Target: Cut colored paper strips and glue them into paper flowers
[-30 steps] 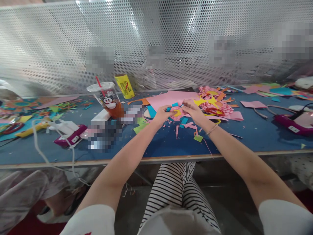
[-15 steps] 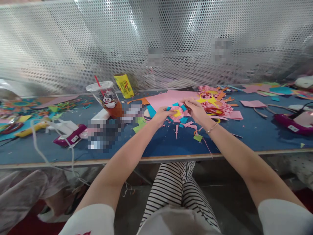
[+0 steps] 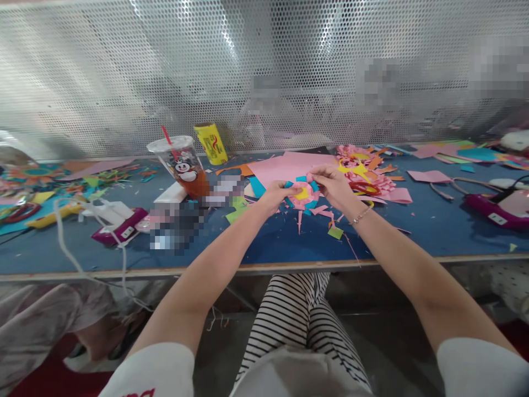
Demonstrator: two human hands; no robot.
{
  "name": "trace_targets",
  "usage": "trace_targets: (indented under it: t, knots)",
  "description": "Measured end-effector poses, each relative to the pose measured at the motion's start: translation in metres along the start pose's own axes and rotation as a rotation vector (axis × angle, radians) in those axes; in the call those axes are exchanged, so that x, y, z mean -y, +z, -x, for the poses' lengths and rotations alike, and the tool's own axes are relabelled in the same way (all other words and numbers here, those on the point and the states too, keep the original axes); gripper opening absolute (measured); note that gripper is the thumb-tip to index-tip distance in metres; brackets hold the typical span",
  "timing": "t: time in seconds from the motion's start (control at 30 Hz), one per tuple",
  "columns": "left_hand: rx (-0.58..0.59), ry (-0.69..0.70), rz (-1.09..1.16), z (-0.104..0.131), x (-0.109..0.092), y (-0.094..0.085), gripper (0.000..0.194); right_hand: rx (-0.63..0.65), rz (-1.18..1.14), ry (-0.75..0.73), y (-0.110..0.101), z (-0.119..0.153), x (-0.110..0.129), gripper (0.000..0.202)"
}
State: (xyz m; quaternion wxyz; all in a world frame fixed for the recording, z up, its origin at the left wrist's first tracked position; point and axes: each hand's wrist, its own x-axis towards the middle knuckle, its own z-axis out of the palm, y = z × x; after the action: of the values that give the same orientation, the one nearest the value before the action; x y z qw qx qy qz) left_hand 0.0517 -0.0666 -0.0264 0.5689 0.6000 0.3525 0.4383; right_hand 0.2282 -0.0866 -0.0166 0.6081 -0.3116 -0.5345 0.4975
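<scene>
A paper flower point(image 3: 303, 194) with a yellow centre, a pink ring and blue outer petals is held above the blue table. My left hand point(image 3: 276, 197) is closed on its left side, the thumb lying over the front near the yellow middle. At the upper right edge, my right hand point(image 3: 329, 183) pinches a small pink paper piece point(image 3: 309, 176) against the flower. Whether that piece is fixed to the flower I cannot tell. Pink paper scraps point(image 3: 321, 210) and a green scrap point(image 3: 335, 232) lie just below the hands.
Pink ruffled paper flowers point(image 3: 384, 184) and pink sheets point(image 3: 270, 167) lie behind my hands. A plastic drink cup point(image 3: 192, 175) and a yellow can point(image 3: 212, 144) stand left. Purple power strips point(image 3: 119, 226) with cords lie at both sides. A perforated metal screen point(image 3: 289, 71) backs the table.
My right hand has come slightly closer to the flower, and a pink piece now shows between its fingertips at the flower's edge. The left hand keeps its hold; the flower has tilted a little.
</scene>
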Motion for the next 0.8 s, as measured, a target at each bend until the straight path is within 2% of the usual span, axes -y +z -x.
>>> trace_targets:
  t: [0.27,0.43,0.63,0.8]
  knots:
    - [-0.052,0.004,-0.114,-0.001,0.0,0.0,0.025,-0.026,0.106,0.006,0.005,0.004,0.007,0.027]
    - [-0.109,0.05,-0.237,0.002,-0.003,0.002,0.023,-0.063,0.155,-0.061,0.004,0.002,0.004,0.027]
    - [-0.098,0.168,-0.396,0.005,-0.01,0.002,0.022,-0.12,0.214,-0.099,0.001,-0.001,0.0,0.021]
    - [-0.105,0.163,-0.383,0.005,-0.011,0.002,0.022,-0.1,0.208,-0.101,0.001,0.0,0.002,0.026]
